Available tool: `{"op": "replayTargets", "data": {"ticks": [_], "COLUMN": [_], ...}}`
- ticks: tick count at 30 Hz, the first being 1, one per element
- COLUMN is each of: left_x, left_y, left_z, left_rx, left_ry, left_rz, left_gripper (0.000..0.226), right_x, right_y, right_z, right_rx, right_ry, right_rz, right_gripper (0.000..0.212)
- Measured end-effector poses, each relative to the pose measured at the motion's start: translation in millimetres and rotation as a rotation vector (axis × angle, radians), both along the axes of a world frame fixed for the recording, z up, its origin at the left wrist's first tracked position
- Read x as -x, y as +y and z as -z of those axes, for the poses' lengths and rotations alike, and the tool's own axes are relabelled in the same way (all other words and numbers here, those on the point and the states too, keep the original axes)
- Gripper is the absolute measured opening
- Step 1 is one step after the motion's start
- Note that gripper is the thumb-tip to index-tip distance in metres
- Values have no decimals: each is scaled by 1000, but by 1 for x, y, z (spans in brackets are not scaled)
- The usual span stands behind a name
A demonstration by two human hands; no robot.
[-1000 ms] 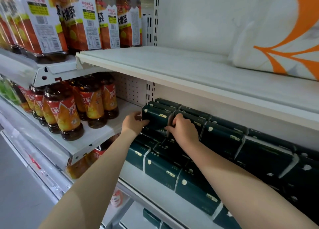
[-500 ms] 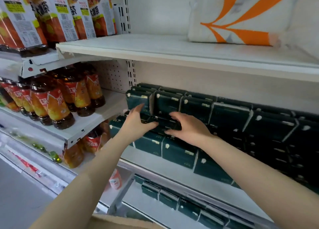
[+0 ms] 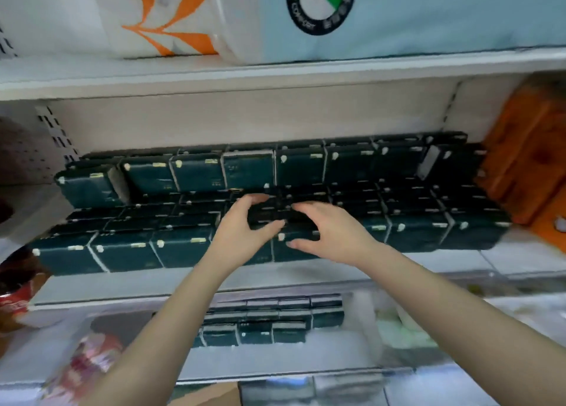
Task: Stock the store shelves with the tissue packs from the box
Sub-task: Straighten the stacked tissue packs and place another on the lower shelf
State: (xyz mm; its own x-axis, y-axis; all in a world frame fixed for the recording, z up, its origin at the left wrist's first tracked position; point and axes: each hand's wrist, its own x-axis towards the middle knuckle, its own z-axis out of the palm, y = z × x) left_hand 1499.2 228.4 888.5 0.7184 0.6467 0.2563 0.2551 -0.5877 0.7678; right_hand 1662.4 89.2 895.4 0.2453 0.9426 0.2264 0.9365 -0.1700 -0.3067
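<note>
Dark green tissue packs (image 3: 196, 172) fill the middle shelf (image 3: 275, 275) in stepped rows. More of them (image 3: 269, 323) sit on the shelf below. Both my hands reach into the middle of the rows. My left hand (image 3: 242, 234) has its fingers over the top and its thumb under one end of a dark green pack (image 3: 283, 215). My right hand (image 3: 333, 231) grips the other end the same way, facing the left hand. A corner of the cardboard box (image 3: 211, 396) shows at the bottom edge. The view is blurred.
On the upper shelf lie a white and orange bag (image 3: 165, 16) and a light blue bag (image 3: 413, 16). Orange packs (image 3: 526, 160) stand at the right end of the tissue rows. Drink bottles (image 3: 15, 286) are at the far left.
The view swung right, from the shelf's left end to its middle. Both hands left the top-row pack at the left and moved to a pack in the middle rows.
</note>
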Motion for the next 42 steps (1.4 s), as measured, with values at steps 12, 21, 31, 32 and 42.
{"op": "replayTargets", "data": {"ticks": [12, 21, 31, 32, 42], "left_x": [-50, -66, -99, -105, -160], "left_y": [-189, -341, -404, -405, -463], "left_z": [71, 190, 289, 297, 446], "left_rx": [-16, 250, 346, 338, 318], "left_ry": [63, 386, 992, 1022, 1243], "left_rz": [160, 412, 705, 707, 747], "left_gripper": [44, 35, 50, 51, 50], "right_x": [-63, -46, 30, 41, 75], "right_y": [-258, -453, -556, -559, -583], "right_z": [75, 179, 270, 283, 456], "right_rx": [-26, 223, 200, 189, 314], "right_ry": [49, 394, 977, 1037, 1437], "right_rz": [354, 728, 1198, 1233, 1391], "right_gripper": [62, 68, 66, 66, 52]}}
